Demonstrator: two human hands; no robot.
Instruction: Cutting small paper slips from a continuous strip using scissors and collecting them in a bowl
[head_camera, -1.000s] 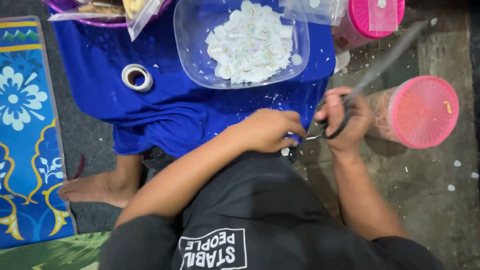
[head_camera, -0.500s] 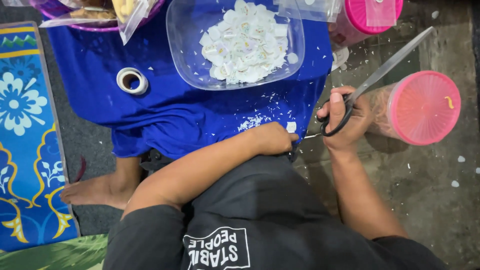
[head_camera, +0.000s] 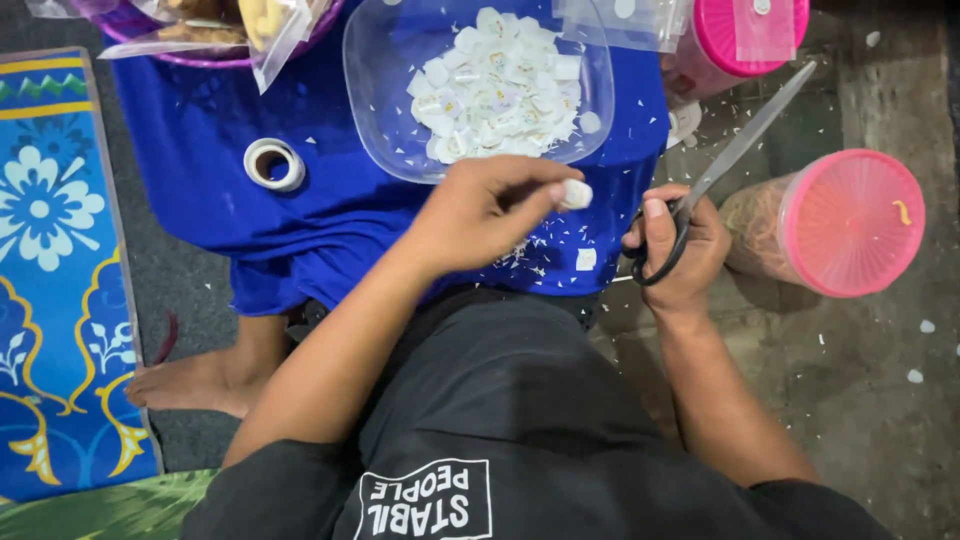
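My left hand (head_camera: 490, 208) pinches a small white cut piece (head_camera: 576, 193) between its fingertips, just below the near rim of a clear plastic tray (head_camera: 385, 110). The tray holds a heap of small white cut pieces (head_camera: 495, 88) and rests on a blue cloth (head_camera: 300, 220). My right hand (head_camera: 680, 250) grips black-handled scissors (head_camera: 735, 150) with the blades shut and pointing up to the right. Another white piece (head_camera: 586, 259) lies on the cloth between my hands.
A roll of clear tape (head_camera: 273, 164) lies on the cloth at left. A jar with a pink lid (head_camera: 845, 222) lies at right, another pink-lidded jar (head_camera: 745, 35) at the top. Bagged snacks (head_camera: 240, 25) sit top left. A patterned blue mat (head_camera: 50, 260) runs along the left.
My left hand has lifted from the cloth's near edge with a white piece and moved up toward the tray. The scissors hand has stayed in about the same place.
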